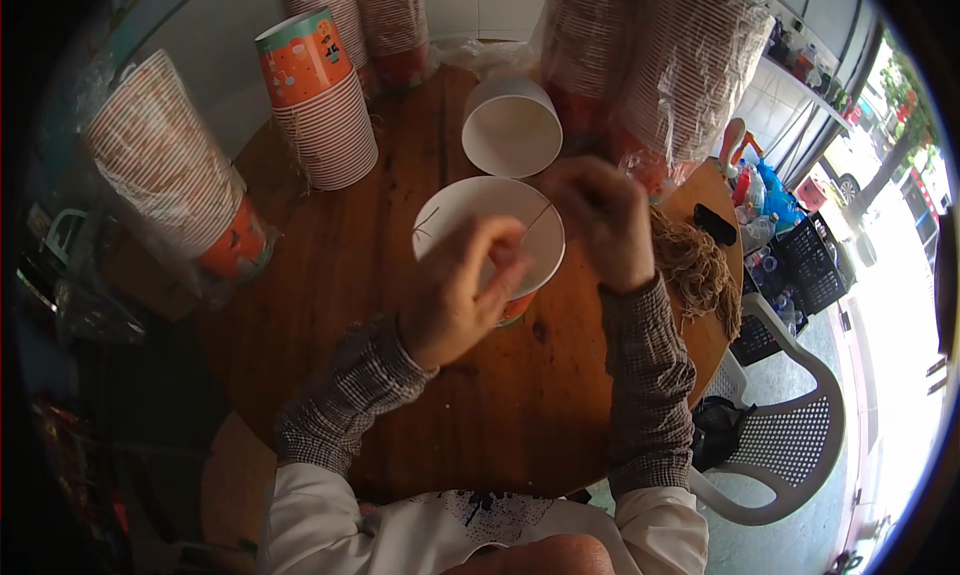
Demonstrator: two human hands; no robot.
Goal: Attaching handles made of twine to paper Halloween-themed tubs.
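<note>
A wide paper bucket (465, 200) with a white inside stands in the middle of the table; some orange outer wall shows at its near side. My left hand (460, 290) is over its near left rim, thumb and fingers apart and a little blurred. Across from it, my right hand (605, 220) is raised beside the far right rim, its fingers smeared by motion. A thin brown strand (540, 217) shows by the right fingertips; whether they grip it is unclear. Another short dark strand (427, 221) lies against the bucket's left inner wall.
Behind stands another white paper bucket (512, 125), mouth toward me. Tall stacks of orange buckets line the table: an unwrapped stack (325, 125), a plastic-wrapped one (165, 160) leftward, and more wrapped ones (690, 65) at the back. Brown string (695, 265) lies right, near a grey chair (790, 425).
</note>
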